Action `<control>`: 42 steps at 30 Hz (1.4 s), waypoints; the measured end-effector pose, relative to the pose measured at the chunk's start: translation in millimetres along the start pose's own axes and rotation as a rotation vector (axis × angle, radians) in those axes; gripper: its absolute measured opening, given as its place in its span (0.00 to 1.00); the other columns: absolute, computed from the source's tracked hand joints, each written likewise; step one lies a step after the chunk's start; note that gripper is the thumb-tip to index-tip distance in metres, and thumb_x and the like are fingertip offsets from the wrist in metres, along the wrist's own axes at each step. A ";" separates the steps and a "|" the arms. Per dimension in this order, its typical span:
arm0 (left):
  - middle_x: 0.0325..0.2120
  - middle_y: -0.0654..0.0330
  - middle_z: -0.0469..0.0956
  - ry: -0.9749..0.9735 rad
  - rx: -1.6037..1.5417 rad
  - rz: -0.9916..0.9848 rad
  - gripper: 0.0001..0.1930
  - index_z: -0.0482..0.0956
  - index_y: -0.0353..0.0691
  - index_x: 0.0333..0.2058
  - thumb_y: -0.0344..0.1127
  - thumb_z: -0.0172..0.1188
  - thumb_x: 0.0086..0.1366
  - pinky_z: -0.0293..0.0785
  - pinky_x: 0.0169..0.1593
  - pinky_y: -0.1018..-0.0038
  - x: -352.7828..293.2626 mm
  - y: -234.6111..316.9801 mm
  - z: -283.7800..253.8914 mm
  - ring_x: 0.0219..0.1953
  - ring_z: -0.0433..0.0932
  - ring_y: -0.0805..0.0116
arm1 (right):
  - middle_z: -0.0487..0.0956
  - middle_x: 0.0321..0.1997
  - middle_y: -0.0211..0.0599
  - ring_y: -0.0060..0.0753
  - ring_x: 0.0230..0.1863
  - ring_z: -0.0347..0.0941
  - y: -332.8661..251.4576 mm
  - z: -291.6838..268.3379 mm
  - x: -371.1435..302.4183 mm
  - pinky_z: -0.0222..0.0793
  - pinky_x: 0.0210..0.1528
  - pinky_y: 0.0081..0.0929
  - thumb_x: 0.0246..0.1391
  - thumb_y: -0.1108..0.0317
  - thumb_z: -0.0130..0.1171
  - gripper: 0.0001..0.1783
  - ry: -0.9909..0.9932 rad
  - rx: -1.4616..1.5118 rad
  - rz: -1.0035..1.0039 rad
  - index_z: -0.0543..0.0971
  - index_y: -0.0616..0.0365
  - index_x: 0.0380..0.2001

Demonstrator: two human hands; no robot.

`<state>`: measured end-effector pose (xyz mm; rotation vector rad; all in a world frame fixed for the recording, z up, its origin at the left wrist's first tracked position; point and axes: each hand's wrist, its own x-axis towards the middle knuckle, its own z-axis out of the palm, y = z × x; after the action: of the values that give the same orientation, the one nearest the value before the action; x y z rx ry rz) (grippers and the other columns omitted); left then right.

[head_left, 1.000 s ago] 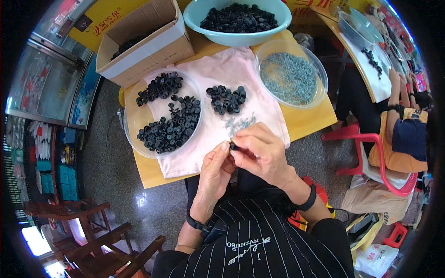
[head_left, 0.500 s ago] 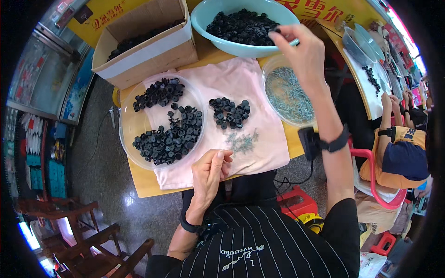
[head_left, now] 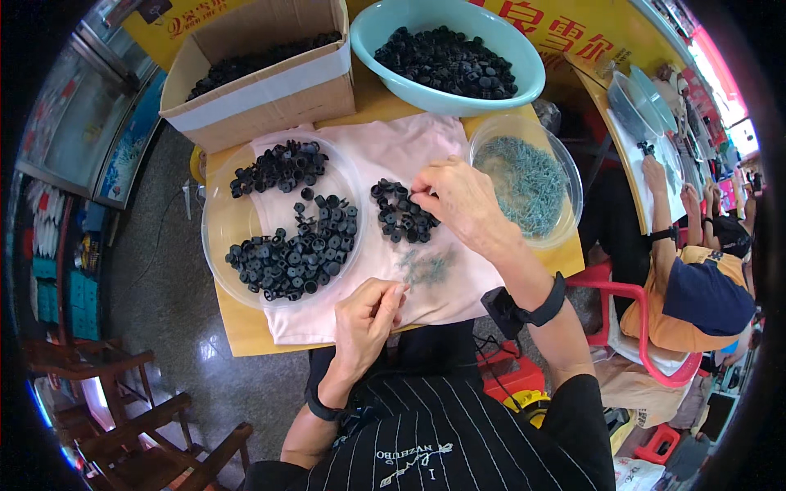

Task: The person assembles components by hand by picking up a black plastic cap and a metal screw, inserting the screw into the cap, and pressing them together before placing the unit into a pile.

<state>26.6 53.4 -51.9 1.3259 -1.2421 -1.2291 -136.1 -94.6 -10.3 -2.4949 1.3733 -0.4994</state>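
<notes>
The left hand (head_left: 365, 319) is held half curled below the screws, its thumb laid along the forefinger; whether anything is gripped inside it cannot be told. The right hand (head_left: 467, 200) is bent over the black caps (head_left: 399, 214), with thumb and fingers drawn together and the fingertips at the right edge of the heap; whether a cap is pinched there is hidden.

Between the two hands, the loose screws (head_left: 426, 268) are scattered on a pink cloth (head_left: 397, 147), their thin long axes pointing in mixed directions. The black caps are heaped just beyond them on the same cloth, short and round, with their open ends turned various ways; part of the heap is covered by the right hand.

To the left, a clear round tray (head_left: 219, 214) is filled with two clusters of similar caps. To the right, beyond the right forearm, a clear bowl (head_left: 571, 176) is piled with screws. All is carried by a yellow counter (head_left: 246, 334).

At the far side, the way is bounded by a cardboard box (head_left: 282, 114), its long front wall slanting up to the right, and by a pale turquoise basin (head_left: 434, 96); black parts are held in both. Farther right, a co-worker (head_left: 696, 299) is seated on a pinkish-red chair (head_left: 647, 327).
</notes>
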 end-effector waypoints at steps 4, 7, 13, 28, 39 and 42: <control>0.24 0.63 0.76 0.008 -0.004 -0.001 0.12 0.79 0.31 0.35 0.35 0.52 0.68 0.66 0.21 0.87 -1.7 -2.0 0.8 0.20 0.71 0.82 | 0.78 0.27 0.36 0.41 0.38 0.75 -4.6 -2.5 -0.3 0.69 0.38 0.36 0.44 0.69 0.61 0.05 -0.053 0.045 0.053 0.79 0.58 0.26; 0.21 0.62 0.74 0.042 -0.016 -0.031 0.10 0.79 0.31 0.32 0.32 0.54 0.66 0.66 0.22 0.81 -1.0 3.2 3.4 0.19 0.72 0.79 | 0.79 0.26 0.38 0.43 0.35 0.76 -1.8 5.5 -2.6 0.70 0.37 0.37 0.42 0.69 0.62 0.05 0.074 0.028 -0.029 0.80 0.58 0.24; 0.22 0.64 0.74 0.083 -0.026 -0.016 0.09 0.78 0.32 0.36 0.33 0.53 0.67 0.65 0.21 0.85 0.8 -0.9 7.0 0.19 0.70 0.82 | 0.80 0.27 0.41 0.44 0.33 0.77 -0.9 3.0 3.1 0.72 0.36 0.37 0.40 0.68 0.61 0.08 0.014 0.038 0.072 0.81 0.59 0.26; 0.30 0.62 0.72 0.161 0.399 0.348 0.06 0.77 0.33 0.31 0.26 0.65 0.55 0.66 0.22 0.84 -2.2 -1.8 18.8 0.20 0.70 0.81 | 0.77 0.28 0.38 0.41 0.32 0.75 -32.2 -14.7 -116.6 0.70 0.34 0.34 0.43 0.71 0.61 0.07 0.179 0.280 0.173 0.76 0.58 0.28; 0.27 0.62 0.71 0.222 0.483 0.310 0.04 0.77 0.32 0.30 0.24 0.63 0.55 0.66 0.25 0.82 -0.9 4.0 25.9 0.22 0.68 0.79 | 0.73 0.28 0.39 0.43 0.37 0.73 -34.4 1.8 -134.0 0.70 0.35 0.36 0.43 0.73 0.60 0.06 0.158 0.265 0.186 0.75 0.58 0.28; 0.27 0.62 0.71 0.226 0.462 0.316 0.03 0.77 0.32 0.30 0.23 0.62 0.56 0.66 0.26 0.83 -1.7 3.7 26.7 0.22 0.68 0.79 | 0.73 0.29 0.41 0.44 0.35 0.73 -30.4 3.9 -137.0 0.70 0.35 0.36 0.43 0.74 0.60 0.07 0.163 0.270 0.173 0.75 0.59 0.29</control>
<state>-0.2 55.1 -50.4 1.4712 -1.5528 -0.5706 -179.4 37.9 -26.6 -2.1385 1.4550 -0.8060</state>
